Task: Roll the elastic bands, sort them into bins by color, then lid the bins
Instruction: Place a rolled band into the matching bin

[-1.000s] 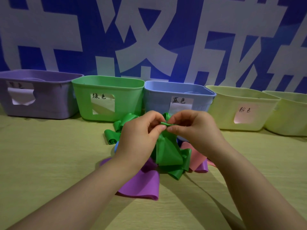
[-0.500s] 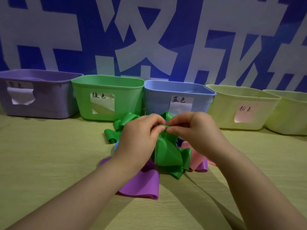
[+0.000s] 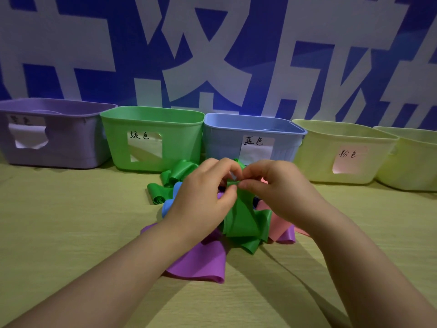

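"Looking nearest first: purple band spread flat on the table, partly hidden by the left forearm. Any trouble there?"

"Lies right beneath the work, so easily dragged or caught up by a wrist. Bigger worry just above it: green band pinched at its top edge by both hands, tail hanging down onto the pile."

"Grip?"

"Left hand curled, thumb and fingertips nipping the edge. Right hand the same, fingertips meeting the left's. Holds only a thin first fold, hardly a roll yet. Looks springy, so likely to uncurl, or to skew into a cone under uneven pressure from either side."

"And beside the hands?"

"Pink band and blue band tucked under the green one, touching it. Could ride up with the tail and get wound in. Just left, a rolled green band loose on the table, another green curl behind it. Looks ready to spring open unless binned soon."

"Beyond that?"

"Row of open bins along the backdrop: purple bin, green bin, blue bin, then two pale yellow bins, the nearer pink-labelled bin among them. Easy misplacement there, given a yellow wall under a pink label. No telling about lids from here."
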Tool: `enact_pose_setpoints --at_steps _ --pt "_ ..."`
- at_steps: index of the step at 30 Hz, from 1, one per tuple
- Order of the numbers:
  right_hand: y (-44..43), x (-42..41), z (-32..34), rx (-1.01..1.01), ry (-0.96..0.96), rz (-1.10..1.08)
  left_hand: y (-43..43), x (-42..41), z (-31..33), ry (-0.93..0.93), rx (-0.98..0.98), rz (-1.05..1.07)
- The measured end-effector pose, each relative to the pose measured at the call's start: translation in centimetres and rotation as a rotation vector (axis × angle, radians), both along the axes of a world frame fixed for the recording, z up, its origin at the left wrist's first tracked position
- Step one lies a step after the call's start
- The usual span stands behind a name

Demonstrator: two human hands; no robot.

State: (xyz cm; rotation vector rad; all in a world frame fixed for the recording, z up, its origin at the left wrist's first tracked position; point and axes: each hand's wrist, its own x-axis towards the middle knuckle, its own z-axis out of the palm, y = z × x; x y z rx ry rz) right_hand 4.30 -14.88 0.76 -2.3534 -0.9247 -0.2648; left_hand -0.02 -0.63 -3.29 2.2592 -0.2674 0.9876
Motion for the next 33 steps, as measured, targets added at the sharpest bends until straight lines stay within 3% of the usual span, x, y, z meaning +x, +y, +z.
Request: enact_pose_setpoints --at_steps 9,21,26,33 --pt "0.05 -0.23 0.33 -0.077 0.132 0.017 0.14 0.34 -0.17 0.079 -0.207 -0.099" --pt "0.11 -0.05 0.02 0.025 0.257 0.018 0.37 0.22 0.08 0.02 0.01 0.005" --pt "0.14 -0.03 -0.02 0.084 0.204 -0.008 0.39 0.25 0.02 0.041 0.004 0.016" --pt "0.08 -0.34 0.1 -0.007 0.123 0.005 0.36 0.31 -0.05 0.014 -0.006 0.031"
